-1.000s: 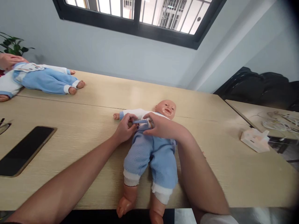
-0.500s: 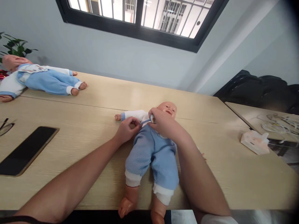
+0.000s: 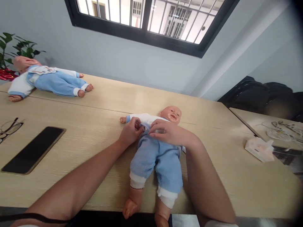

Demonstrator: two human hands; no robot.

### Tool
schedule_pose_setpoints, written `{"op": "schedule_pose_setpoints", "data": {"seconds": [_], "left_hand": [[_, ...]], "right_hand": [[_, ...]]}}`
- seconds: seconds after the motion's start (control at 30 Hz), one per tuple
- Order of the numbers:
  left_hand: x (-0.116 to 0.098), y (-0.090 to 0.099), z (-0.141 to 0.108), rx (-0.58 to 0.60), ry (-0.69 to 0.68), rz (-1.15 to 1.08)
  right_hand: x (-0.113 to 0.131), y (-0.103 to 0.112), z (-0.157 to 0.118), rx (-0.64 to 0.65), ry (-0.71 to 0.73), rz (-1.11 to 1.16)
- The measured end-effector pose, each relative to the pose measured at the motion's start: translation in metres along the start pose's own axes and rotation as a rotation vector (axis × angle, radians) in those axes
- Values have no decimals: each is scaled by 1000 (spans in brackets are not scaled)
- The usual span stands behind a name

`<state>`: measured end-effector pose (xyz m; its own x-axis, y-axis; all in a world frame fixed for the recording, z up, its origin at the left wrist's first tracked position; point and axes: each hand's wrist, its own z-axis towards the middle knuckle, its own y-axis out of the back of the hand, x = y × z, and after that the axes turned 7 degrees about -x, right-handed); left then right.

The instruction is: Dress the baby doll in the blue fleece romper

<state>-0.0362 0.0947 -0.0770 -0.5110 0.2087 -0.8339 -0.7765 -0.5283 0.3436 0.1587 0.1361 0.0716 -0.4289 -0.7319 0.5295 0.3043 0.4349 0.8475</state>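
Observation:
A baby doll (image 3: 174,114) lies on its back near the table's front edge, its head away from me and its feet over the edge. It wears a white top and light blue trousers (image 3: 144,157) with white cuffs. At the doll's waist, on the left side, my left hand (image 3: 133,130) pinches the blue cloth between thumb and fingers. My right hand (image 3: 163,130) lies over the doll's belly, its fingers bent against the edge of the blue clothing. The fingertips of both hands are close together, and the cloth between them is bunched.
On the pale wooden table (image 3: 99,126) a second dressed doll (image 3: 56,82) lies at the back left, beside a potted plant (image 3: 26,47). A black phone (image 3: 34,149) and glasses (image 3: 10,127) lie at the left. A tissue pack (image 3: 259,148) and white cables (image 3: 281,130) are at the right.
My right hand has moved down from the doll's upper chest to its belly, and more of the doll's face and chest shows. The whole view has shifted slightly.

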Motion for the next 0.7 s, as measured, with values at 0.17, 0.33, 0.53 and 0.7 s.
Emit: {"op": "schedule_pose_setpoints", "data": {"seconds": [0.17, 0.33, 0.53, 0.7], "left_hand": [[0, 4, -2, 25, -127, 79], [-5, 7, -4, 10, -230, 152], [-7, 8, -6, -19, -241, 187], [-5, 8, -8, -47, -207, 219]], "right_hand": [[-23, -1, 21, -165, -49, 236], [-50, -19, 87, -147, -86, 2], [-57, -45, 136, 223, -23, -298], [-63, -28, 117, -14, 67, -299]]}}
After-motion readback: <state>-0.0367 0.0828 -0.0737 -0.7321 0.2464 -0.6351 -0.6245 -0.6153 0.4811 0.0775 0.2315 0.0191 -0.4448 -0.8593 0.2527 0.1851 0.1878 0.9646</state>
